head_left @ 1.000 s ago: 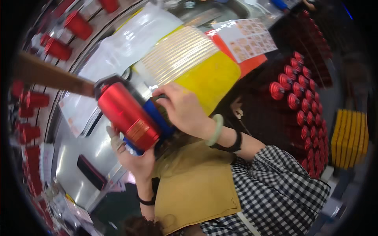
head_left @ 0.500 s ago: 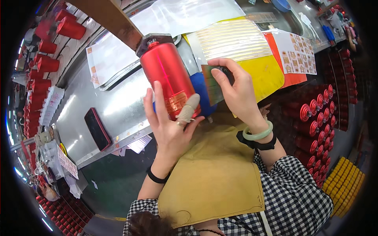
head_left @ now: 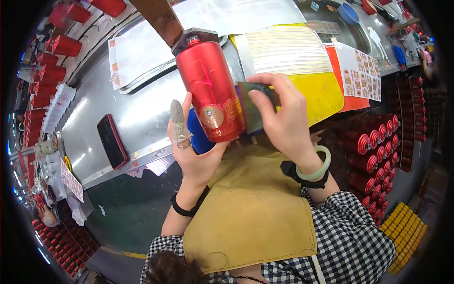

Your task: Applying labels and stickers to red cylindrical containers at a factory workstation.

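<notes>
A shiny red bottle (head_left: 208,85) lies with its neck against a dark metal fixture (head_left: 195,38), a blue support (head_left: 199,134) showing beneath. My left hand (head_left: 196,158) holds the bottle's lower end, thumb along its base and fingers at its left side. The index finger, wrapped in a beige finger cover (head_left: 178,120), points up off the surface. A round gold emblem (head_left: 211,116) and gold print are on the bottle's lower part. Pinched in my right hand (head_left: 283,111) is a thin, dark flat scraper (head_left: 252,106), its edge at the bottle's right side.
On the metal bench (head_left: 90,137) lie a phone (head_left: 112,141) and a tray with white sheets (head_left: 137,61). To the right are a yellow sheet (head_left: 321,92) under gold-striped film (head_left: 288,49), and a label sheet (head_left: 362,75). Red bottles (head_left: 373,142) stand racked at the right.
The bottle has turned, bringing the round emblem into view. My left index finger has lifted off it and the left hand has shifted to the left side. The scraper has come against the bottle.
</notes>
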A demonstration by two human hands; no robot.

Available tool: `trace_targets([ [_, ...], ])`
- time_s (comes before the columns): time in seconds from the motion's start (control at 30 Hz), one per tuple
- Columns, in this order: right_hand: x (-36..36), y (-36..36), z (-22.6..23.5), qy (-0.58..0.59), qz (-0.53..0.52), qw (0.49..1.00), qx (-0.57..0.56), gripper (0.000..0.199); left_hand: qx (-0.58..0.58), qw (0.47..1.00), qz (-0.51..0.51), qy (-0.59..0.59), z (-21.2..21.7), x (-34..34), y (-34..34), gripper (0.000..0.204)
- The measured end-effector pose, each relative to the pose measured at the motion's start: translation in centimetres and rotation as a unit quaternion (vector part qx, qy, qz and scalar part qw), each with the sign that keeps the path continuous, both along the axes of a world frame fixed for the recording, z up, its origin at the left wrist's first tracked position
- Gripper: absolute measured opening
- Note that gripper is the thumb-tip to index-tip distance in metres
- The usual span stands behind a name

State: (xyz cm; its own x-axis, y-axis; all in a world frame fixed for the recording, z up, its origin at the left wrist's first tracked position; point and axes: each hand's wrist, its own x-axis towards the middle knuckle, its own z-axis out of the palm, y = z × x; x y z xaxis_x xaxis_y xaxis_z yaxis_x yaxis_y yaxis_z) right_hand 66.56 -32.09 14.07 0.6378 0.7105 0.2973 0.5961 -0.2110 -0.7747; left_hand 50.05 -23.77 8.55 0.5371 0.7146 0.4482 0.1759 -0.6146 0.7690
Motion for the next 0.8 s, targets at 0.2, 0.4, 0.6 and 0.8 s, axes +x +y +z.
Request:
trace_targets([
  [0.2, 0.8, 0.2, -1.4, 0.008, -0.024, 0.997, -0.068, 0.016, -0.153, 0.988, -0.014, -0.012, -0.7, 0.6, 0.8, 0.12],
  [0.4, 0.9, -0.9, -3.0, 0.265, 0.08, 0.958, 0.075, 0.018, -0.142, 0.989, -0.003, 0.031, -0.6, 0.1, 0.5, 0.107],
  [0.6, 1.2, 0.2, -1.0, -0.005, 0.009, 1.0, 0.001, 0.017, -0.076, 0.996, 0.004, 0.036, 0.2, 0.3, 0.3, 0.102],
  [0.8, 2.1, 1.7, 0.5, -0.055, 0.1, 0.993, 0.008, 0.014, 0.06, 0.995, 0.028, 0.072, 0.8, 0.3, 0.1, 0.102],
])
